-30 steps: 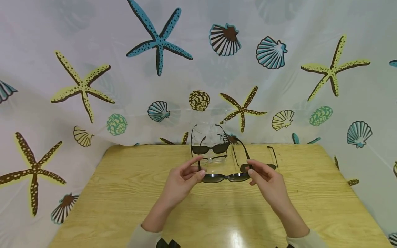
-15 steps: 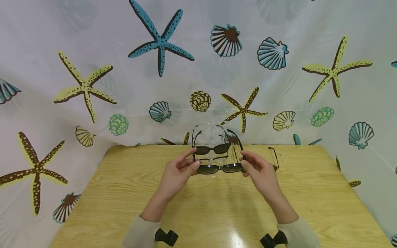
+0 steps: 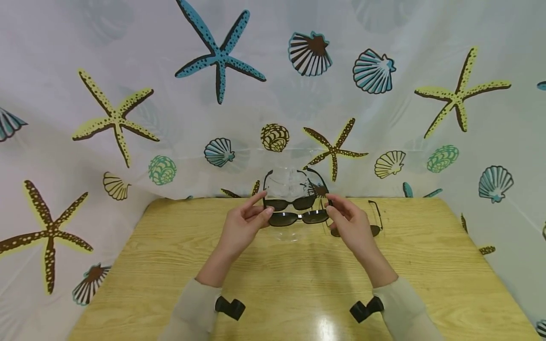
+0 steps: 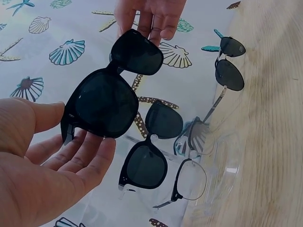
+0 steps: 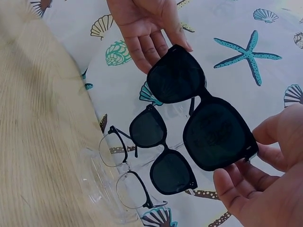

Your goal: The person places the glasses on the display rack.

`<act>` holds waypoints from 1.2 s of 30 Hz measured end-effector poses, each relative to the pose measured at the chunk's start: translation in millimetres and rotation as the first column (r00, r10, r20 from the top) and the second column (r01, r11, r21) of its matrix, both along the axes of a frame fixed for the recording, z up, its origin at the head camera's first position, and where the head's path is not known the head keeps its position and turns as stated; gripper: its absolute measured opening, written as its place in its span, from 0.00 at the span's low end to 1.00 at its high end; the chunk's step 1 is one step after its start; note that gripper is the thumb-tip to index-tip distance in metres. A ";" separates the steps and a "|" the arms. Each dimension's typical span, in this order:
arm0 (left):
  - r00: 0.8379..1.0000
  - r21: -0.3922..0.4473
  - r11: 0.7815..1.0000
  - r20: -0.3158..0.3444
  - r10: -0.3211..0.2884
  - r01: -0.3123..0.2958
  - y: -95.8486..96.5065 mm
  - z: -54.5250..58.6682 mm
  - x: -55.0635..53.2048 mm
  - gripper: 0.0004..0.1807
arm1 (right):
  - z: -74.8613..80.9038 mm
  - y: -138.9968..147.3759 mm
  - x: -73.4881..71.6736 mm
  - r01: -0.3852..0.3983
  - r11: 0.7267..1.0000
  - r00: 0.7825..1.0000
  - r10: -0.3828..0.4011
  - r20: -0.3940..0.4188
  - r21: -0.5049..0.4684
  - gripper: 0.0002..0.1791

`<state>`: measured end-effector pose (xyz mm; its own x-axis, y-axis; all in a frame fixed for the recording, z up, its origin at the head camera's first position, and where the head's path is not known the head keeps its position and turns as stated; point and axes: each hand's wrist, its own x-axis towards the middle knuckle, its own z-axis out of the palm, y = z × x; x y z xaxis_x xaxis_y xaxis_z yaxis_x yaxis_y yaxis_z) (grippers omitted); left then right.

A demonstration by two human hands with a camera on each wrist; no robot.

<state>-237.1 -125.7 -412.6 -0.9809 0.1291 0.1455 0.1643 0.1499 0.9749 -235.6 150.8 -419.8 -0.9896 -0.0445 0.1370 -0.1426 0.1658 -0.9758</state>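
A pair of black sunglasses (image 3: 283, 219) is held up by both hands, lenses toward me and temples pointing away. My left hand (image 3: 241, 232) pinches its left side near the hinge between thumb and fingers. On the opposite side, my right hand (image 3: 353, 229) does the same. Just behind hangs a second pair of dark sunglasses (image 5: 173, 171) on a clear plastic stand (image 4: 232, 163). Below that pair, the stand bears clear-lensed eyeglasses (image 5: 132, 190) with dark upper rims; the held pair hides them in the head view.
To the stand's right, thin-framed sunglasses (image 3: 375, 230) rest on the wooden table (image 3: 179, 246), partly behind my right hand. A white curtain (image 3: 273, 104) printed with starfish and shells hangs along the table's back edge. Black mounts (image 3: 230, 308) sit on both wrists.
Both hands have carried the held sunglasses away from me and slightly left, up toward the stand. The held pair now overlaps the stand's lower eyeglasses in the head view.
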 end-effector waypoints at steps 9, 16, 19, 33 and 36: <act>1.000 -0.011 1.000 -0.011 0.015 -0.015 -3.1 2.3 -13.3 0.31 | 1.8 -7.0 -12.9 -0.004 0.999 1.000 0.005 -0.028 0.040 0.24; 0.999 -0.014 0.999 0.005 0.049 -0.049 -3.3 5.9 -18.0 0.31 | 4.0 -10.5 -24.5 -0.019 0.998 0.998 0.023 -0.058 0.062 0.25; 0.997 -0.001 0.998 0.007 0.070 -0.070 -2.5 7.4 -20.6 0.31 | 4.9 -11.9 -29.3 -0.023 0.998 0.998 0.026 -0.065 0.053 0.25; 0.993 0.049 0.992 0.022 0.115 -0.116 -1.2 4.6 -39.8 0.31 | 6.3 -16.4 -42.7 -0.003 0.999 0.999 0.005 -0.038 0.037 0.29; 0.990 0.056 0.988 0.012 0.143 -0.144 -1.8 5.5 -44.1 0.30 | 9.5 -19.8 -47.1 -0.006 1.000 0.999 0.007 -0.032 0.031 0.30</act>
